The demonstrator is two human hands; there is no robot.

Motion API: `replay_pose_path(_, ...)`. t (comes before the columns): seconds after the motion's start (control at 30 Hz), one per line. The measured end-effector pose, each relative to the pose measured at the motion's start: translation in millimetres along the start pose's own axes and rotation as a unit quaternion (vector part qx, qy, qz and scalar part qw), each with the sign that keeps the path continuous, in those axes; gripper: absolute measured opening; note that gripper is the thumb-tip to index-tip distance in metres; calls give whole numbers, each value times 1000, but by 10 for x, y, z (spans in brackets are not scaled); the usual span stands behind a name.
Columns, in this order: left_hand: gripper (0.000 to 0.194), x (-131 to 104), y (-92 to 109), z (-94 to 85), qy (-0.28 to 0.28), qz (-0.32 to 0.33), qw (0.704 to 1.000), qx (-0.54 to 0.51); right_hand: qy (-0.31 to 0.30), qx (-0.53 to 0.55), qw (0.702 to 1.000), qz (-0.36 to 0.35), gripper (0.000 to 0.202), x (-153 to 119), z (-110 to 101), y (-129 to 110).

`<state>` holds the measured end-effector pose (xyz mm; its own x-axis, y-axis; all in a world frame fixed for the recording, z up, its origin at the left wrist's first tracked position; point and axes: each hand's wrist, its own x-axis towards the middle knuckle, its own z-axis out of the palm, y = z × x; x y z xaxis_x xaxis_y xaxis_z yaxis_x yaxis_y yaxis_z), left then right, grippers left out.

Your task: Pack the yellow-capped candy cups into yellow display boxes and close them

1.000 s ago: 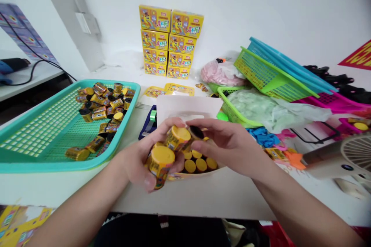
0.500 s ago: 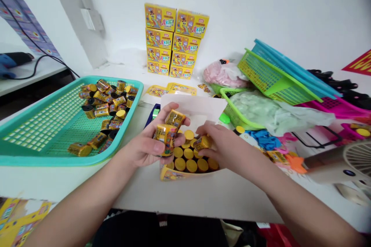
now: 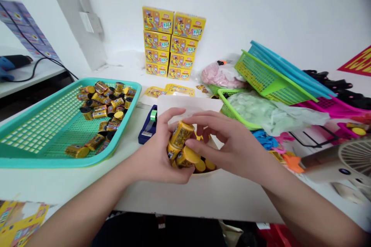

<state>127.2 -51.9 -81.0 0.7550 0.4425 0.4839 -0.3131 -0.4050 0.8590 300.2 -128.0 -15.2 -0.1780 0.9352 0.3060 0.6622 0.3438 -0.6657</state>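
Observation:
My left hand (image 3: 158, 156) is cupped around small printed canisters with yellow lids, over an open box. One tilted canister (image 3: 181, 135) sits on top of the bunch, between the thumb and fingers of my right hand (image 3: 232, 142). Another canister (image 3: 188, 157) lies just below it by my left thumb. Yellow-lidded canisters (image 3: 210, 165) stand packed inside the box, whose white flap (image 3: 189, 103) is raised at the back. My hands hide most of the box and its contents.
A turquoise basket (image 3: 138, 96) on the left holds loose canisters. A blue tape dispenser (image 3: 147, 129) lies beside the box. Stacked yellow boxes (image 3: 171, 42) stand against the wall. To the right are a green basket (image 3: 232, 109) with plastic bags and a fan (image 3: 327, 162).
My right hand has moved left and up from the box to the canisters in my left hand. My left hand has lowered and turned over the box.

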Motion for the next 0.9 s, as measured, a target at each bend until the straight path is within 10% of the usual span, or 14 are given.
replay_pose_path(0.27,94,84,76,1,11,-53,993,109,69,-14,997,-18,39,-88,-250,180)
replay_pose_path(0.37,73,149,158,-52,22,-76,969,232,-2,-133,991,-4,34,-183,-355,249)
replay_pose_path(0.53,27,230,215,-89,-16,-47,942,332,-110,-297,948,34,26,-247,-136,375)
replay_pose_path(0.63,37,254,175,-38,-20,-50,943,328,-63,-362,928,59,36,-224,-16,426)
replay_pose_path(0.73,57,265,129,28,-10,-28,947,319,-28,-252,965,72,61,-200,-24,393)
replay_pose_path(0.9,71,273,69,111,19,29,949,312,-5,33,992,123,39,-182,-73,250)
